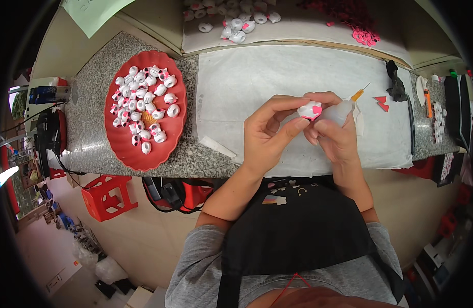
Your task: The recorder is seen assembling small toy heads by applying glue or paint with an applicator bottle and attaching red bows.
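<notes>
Between the thumb and fingers of my left hand is a small white figurine piece with a bright pink heart-shaped patch on it. My right hand wraps round a translucent squeeze bottle. The bottle's orange needle tip points up and to the right, away from the piece. Fingertips of my right hand come close to the piece; whether they touch it, I cannot tell. Both hands are above a white paper sheet on the speckled counter.
A red scalloped plate with many white-and-pink pieces stands at left. More white pieces and pink bits lie on the shelf behind. Red triangular scraps and a crumpled black item are at right. Below left is a red stool.
</notes>
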A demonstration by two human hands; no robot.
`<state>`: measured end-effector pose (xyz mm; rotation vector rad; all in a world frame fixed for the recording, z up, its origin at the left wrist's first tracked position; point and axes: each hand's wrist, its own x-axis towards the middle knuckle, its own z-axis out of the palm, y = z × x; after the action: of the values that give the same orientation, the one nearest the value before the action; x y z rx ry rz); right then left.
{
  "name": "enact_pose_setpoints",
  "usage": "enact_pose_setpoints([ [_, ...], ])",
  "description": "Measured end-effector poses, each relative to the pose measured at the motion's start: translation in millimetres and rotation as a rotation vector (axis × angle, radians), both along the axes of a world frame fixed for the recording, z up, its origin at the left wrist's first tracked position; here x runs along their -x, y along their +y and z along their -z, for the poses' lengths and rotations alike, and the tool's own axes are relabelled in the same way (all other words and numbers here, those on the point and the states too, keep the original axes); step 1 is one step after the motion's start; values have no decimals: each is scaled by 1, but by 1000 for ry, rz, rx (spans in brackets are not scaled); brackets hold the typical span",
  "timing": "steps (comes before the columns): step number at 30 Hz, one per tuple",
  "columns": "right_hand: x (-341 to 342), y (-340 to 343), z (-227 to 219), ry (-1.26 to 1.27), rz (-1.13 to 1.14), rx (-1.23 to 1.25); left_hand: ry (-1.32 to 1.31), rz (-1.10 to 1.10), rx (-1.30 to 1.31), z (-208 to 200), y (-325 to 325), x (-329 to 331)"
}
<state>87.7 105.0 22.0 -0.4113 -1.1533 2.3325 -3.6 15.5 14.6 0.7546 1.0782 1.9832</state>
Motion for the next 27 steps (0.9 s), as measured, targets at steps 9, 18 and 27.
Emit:
enact_pose_setpoints([
  [9, -8, -5, -2, 27, 19, -78, 114, 25, -116, 2, -1, 1],
  [18, -14, 2, -9, -32, -15, -182, 784, -307, 117, -24, -46, 35],
  [27, -10, 15, -5, -139, 30, -211, 1263, -705, 625, -29, -73, 94],
])
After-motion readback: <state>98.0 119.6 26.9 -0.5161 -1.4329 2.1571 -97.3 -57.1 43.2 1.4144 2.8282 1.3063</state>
